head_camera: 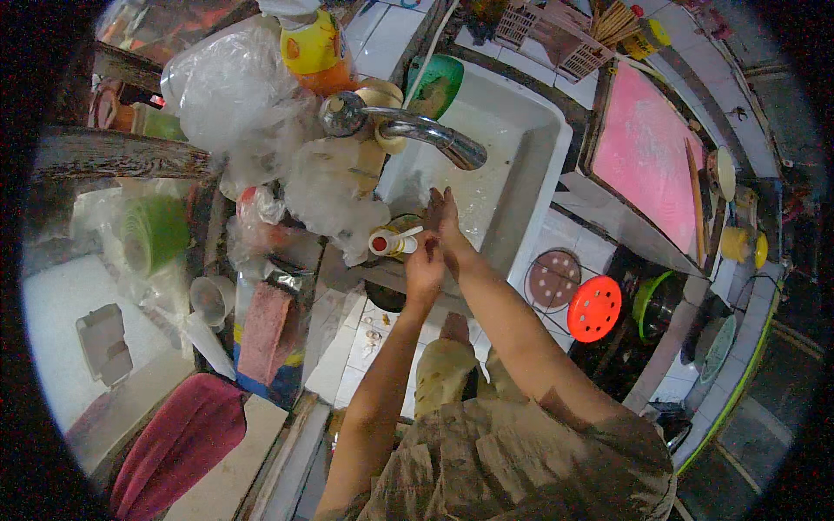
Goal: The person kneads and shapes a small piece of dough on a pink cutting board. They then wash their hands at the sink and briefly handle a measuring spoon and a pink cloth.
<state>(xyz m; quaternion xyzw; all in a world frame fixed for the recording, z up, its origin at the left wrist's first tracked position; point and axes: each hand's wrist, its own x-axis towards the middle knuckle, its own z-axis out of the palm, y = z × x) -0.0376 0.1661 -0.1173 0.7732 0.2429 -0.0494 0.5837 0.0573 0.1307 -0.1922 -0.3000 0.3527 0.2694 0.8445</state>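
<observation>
Both hands meet over the near left part of a white sink basin (505, 176). My left hand (425, 264) is beside a small white bottle or tube with a reddish-brown round end (384, 243); its fingers touch my right hand, and whether they hold anything cannot be made out. The right hand (448, 218) reaches a little farther over the basin with its fingers extended and nothing visible in it. Beyond the hands a chrome faucet (443, 140) arches over the basin. A green plastic strainer or bowl (443, 84) sits in the basin's far left corner.
Clear plastic bags (228, 98) and a yellow and orange bottle (313, 49) crowd the left of the sink. A pink board (645, 153) lies at the right. Nearer are a red perforated plastic disc (594, 308) and a green-rimmed bowl (655, 306). A maroon cloth (182, 443) hangs lower left.
</observation>
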